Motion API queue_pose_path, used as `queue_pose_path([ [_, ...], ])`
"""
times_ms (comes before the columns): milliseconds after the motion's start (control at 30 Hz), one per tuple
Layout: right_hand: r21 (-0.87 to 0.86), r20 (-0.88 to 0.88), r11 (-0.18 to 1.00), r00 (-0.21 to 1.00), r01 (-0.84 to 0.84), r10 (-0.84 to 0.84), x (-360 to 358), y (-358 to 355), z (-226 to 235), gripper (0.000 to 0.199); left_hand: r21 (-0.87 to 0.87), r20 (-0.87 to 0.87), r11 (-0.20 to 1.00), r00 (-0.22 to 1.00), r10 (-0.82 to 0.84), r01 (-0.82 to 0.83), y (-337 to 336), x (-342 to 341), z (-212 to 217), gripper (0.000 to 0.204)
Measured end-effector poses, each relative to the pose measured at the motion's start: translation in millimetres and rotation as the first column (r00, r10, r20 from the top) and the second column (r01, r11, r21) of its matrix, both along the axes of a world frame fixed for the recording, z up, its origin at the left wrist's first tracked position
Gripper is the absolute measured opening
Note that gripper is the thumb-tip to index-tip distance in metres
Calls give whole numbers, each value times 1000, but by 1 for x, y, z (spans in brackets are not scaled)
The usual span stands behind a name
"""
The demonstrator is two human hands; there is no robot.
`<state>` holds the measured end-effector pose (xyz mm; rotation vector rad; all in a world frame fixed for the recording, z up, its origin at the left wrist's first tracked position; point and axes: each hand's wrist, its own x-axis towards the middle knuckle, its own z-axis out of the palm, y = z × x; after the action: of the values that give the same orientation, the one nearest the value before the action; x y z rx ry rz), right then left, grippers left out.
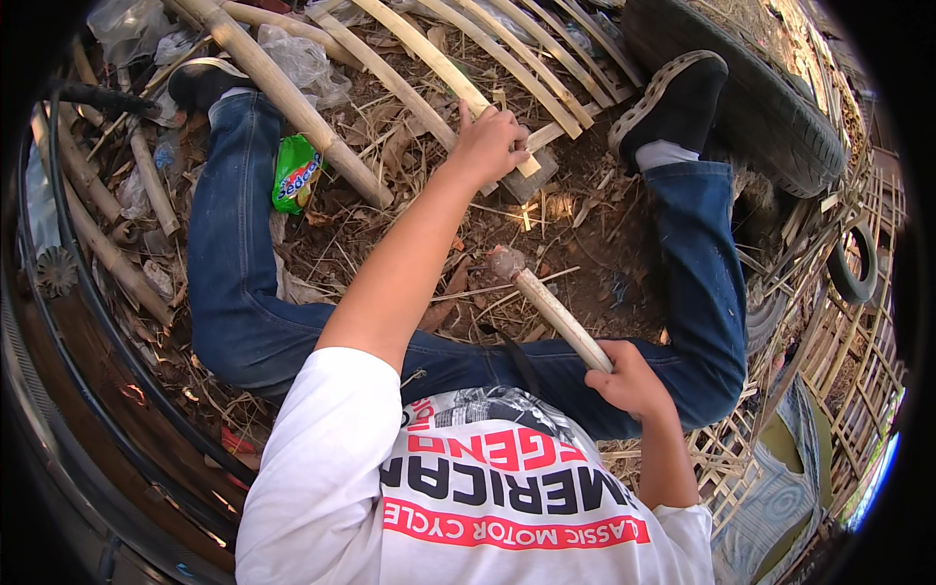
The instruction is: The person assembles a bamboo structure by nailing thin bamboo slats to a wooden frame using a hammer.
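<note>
My left hand (485, 146) reaches forward with curled fingers, gripping the end of a pale bamboo slat (429, 56). A crosswise strip (553, 135) lies beside that hand, under the ends of neighbouring slats. Below the slat's end sits a grey block (534, 177) on the ground. Close to my right thigh, my right hand (632, 378) is closed round the pale handle of a hammer (561, 320). The hammer's blunt, brownish head (506, 263) hangs over the dirt between my legs, apart from the slats. Part of the left fingers' grip is hidden by the hand itself.
More bamboo slats (517, 58) fan out at the far side. A thick bamboo pole (292, 107) and a green wrapper (294, 174) lie on the left. At far right lies a large tyre (741, 93); lattice panels (858, 361) stand beyond it. Black metal tubes (97, 361) line the left edge.
</note>
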<state>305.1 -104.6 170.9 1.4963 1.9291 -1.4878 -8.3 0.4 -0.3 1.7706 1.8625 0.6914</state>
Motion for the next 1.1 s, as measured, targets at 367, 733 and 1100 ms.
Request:
queue_pose_path([
  [367, -215, -247, 849, 814, 483, -525, -67, 7, -2, 20, 36, -38, 998, 997, 61, -60, -3, 0, -2, 12],
  [733, -328, -371, 610, 496, 721, -785, -132, 56, -67, 24, 111, -3, 990, 996, 84, -84, -6, 16, -1, 10],
  [1100, 120, -531, 571, 539, 812, -654, -173, 132, -129, 21, 60, -20, 996, 997, 70, -69, 0, 16, 9, 12],
])
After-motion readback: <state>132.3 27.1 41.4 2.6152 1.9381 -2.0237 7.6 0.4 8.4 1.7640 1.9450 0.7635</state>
